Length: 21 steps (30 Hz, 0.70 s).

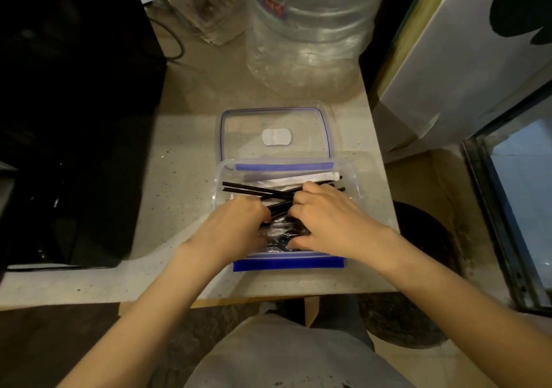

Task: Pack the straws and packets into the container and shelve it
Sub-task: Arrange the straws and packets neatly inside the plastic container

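Note:
A clear plastic container (352, 184) with blue clips stands on the pale counter. Its clear lid (248, 127) with a blue seal lies flat just behind it. Several black straws (254, 190) lie crossed inside, with a white packet (301, 180) along the far wall. Near the front, a crinkled clear wrapper holding black straws (282, 229) sits between my hands. My left hand (236, 226) presses on the wrapper's left end, fingers curled. My right hand (331, 220) covers its right end and touches the loose straws.
A large clear water jug (307, 29) stands behind the lid. A black appliance (74, 118) fills the left side. A white panel (454, 68) leans at the right, a glass pane (522, 208) beside it. The counter's front edge (268, 295) is close to my body.

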Available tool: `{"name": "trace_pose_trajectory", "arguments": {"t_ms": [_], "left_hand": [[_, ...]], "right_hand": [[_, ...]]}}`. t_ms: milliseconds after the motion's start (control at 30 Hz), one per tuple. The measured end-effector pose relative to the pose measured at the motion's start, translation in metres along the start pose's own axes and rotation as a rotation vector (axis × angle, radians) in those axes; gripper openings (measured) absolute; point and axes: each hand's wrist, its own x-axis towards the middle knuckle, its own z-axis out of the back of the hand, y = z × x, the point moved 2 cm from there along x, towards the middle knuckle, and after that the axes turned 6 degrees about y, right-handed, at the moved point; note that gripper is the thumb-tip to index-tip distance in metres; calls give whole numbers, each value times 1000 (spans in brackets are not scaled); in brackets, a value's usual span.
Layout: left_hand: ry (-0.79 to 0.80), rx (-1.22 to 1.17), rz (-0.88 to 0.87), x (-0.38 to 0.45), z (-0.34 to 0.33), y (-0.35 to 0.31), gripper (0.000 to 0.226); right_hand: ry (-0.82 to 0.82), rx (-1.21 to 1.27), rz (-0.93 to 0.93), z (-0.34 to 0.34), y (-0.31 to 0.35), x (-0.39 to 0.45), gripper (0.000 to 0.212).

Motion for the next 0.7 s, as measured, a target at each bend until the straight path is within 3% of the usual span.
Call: {"name": "trace_pose_trajectory", "arguments": {"t_ms": [167, 700], "left_hand": [[1, 23, 20, -2, -1, 0, 31], [60, 37, 24, 2, -3, 2, 22]], "right_hand": [[35, -56, 10, -2, -3, 4, 43], [84, 49, 44, -1, -4, 7, 33]]}}
